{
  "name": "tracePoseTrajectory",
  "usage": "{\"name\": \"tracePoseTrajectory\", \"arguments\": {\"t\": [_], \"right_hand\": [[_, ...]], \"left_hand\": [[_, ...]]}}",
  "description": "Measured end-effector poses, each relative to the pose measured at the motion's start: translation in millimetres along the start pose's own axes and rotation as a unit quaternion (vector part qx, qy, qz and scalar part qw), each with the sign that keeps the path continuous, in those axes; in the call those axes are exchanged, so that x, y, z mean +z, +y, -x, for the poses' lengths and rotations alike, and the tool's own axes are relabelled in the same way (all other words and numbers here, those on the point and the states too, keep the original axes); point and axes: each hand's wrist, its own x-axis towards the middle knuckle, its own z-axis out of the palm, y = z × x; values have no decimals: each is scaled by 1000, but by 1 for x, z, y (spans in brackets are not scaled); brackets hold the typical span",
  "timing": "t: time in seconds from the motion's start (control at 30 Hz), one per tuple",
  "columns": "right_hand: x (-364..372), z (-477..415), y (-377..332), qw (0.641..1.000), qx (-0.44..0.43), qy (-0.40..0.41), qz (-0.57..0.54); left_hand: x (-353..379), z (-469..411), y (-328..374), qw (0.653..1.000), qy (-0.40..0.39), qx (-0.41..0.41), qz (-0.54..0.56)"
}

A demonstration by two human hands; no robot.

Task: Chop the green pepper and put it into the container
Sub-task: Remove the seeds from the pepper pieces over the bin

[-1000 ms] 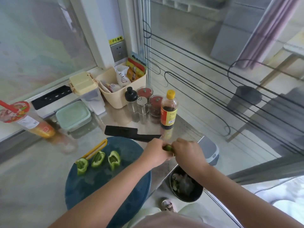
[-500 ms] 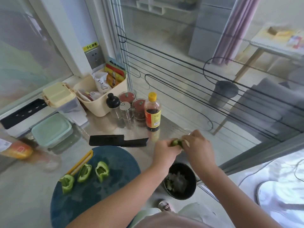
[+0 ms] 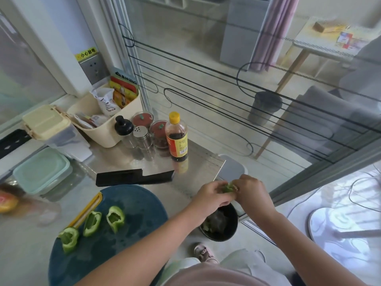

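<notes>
Both hands hold one green pepper piece (image 3: 227,187) past the counter's right edge, above a black bin (image 3: 232,230) on the floor. My left hand (image 3: 210,196) grips it from the left, my right hand (image 3: 252,191) pinches it from the right. Three more pepper pieces (image 3: 115,217) (image 3: 92,222) (image 3: 69,239) lie on the round dark blue cutting board (image 3: 134,207). A black cleaver (image 3: 134,177) lies flat on the steel counter just behind the board. A pale green lidded container (image 3: 41,170) sits at the left.
Behind the cleaver stand a soy sauce bottle (image 3: 177,137), spice jars (image 3: 142,137) and a cream basket of packets (image 3: 107,118). A yellow-lidded box (image 3: 46,122) is left of the basket. A glass partition (image 3: 226,89) runs along the counter's right side.
The view swung right and down. Both hands stayed together on the pepper piece above the bin and worked at it; more of its green flesh shows between the fingers now.
</notes>
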Motion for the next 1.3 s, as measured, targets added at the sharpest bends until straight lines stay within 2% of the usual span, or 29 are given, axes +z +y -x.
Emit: {"name": "tracePoseTrajectory", "arguments": {"t": [0.1, 0.27, 0.33, 0.4, 0.63, 0.7, 0.8, 0.83, 0.9, 1.0, 1.1, 1.3], "right_hand": [[13, -3, 11, 999, -9, 31, 14], [17, -10, 8, 999, -16, 7, 43], [19, -11, 10, 999, 35, 19, -12], [20, -15, 9, 994, 89, -13, -69], [24, -17, 10, 963, 161, -39, -212], [23, -18, 15, 934, 202, -48, -291], [22, -19, 26, 851, 279, -47, -443], [23, -19, 29, 833, 293, -44, -467], [32, -18, 38, 851, 304, -61, -425], [50, -18, 51, 910, 282, -114, -282], [58, -21, 54, 953, 195, -187, -135], [73, -24, 66, 956, 226, -116, -143]], "left_hand": [[-2, 0, -1, 999, -3, 11, -32], [-7, -3, -3, 999, 17, 19, -39], [-12, -4, -3, 998, 27, 22, -50], [-17, -6, -4, 997, 29, 23, -67], [-25, -8, -18, 993, 26, 30, -112], [-28, -10, -19, 994, 24, 28, -99], [-29, -13, -20, 997, 38, 24, -64], [-29, -14, -21, 998, 45, 20, -51], [-28, -17, -24, 998, 52, 8, -23], [-26, -19, -29, 999, 43, -7, 5], [-25, -19, -30, 999, 35, -16, 11], [-24, -18, -31, 999, 24, -27, 20]]}}
